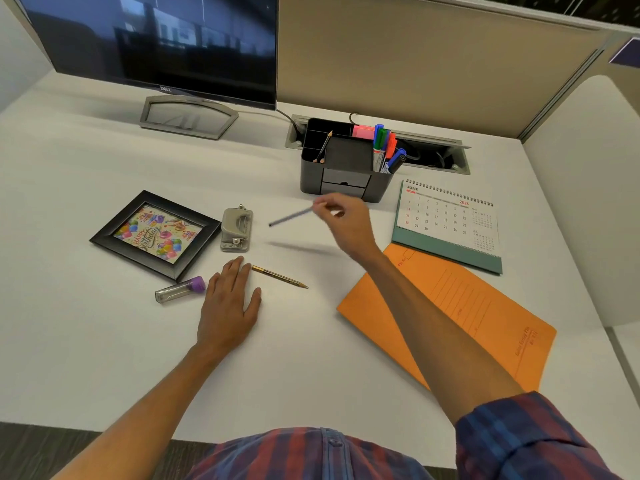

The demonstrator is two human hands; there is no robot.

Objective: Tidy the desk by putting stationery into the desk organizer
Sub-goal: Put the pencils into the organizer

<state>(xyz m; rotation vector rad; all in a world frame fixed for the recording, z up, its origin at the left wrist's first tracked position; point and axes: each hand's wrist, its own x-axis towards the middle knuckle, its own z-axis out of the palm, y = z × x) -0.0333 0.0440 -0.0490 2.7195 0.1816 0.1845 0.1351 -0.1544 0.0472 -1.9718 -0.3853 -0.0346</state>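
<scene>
While left hand (231, 303) rests flat on desk (104, 341), fingers straight and together, brown pencil (279, 277) lies just beside. Right hand (346, 223) pinches grey pencil (291, 216) above desk, near black organizer (346, 168).

A single head-worn wide-angle camera looks forward and steeply down, close over the white desk (104, 341) toward the beige partition (415, 64).
</scene>
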